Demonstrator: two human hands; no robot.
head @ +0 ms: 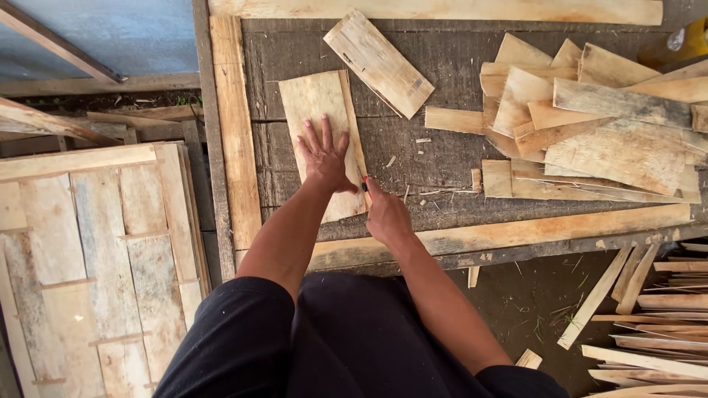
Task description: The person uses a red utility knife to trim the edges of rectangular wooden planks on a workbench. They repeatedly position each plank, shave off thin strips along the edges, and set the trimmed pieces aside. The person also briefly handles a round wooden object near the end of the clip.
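My left hand lies flat, fingers spread, on a pale wooden board that rests lengthwise on a dark workbench. My right hand is closed around a small red-tipped tool, a pencil or knife, whose tip touches the board's right edge near its lower end. A second thin strip runs along that right edge of the board. Most of the tool is hidden in my fist.
A shorter board lies tilted just above right. A heap of wood offcuts covers the bench's right side. An assembled plank panel stands at left. Thin slats litter the ground at right.
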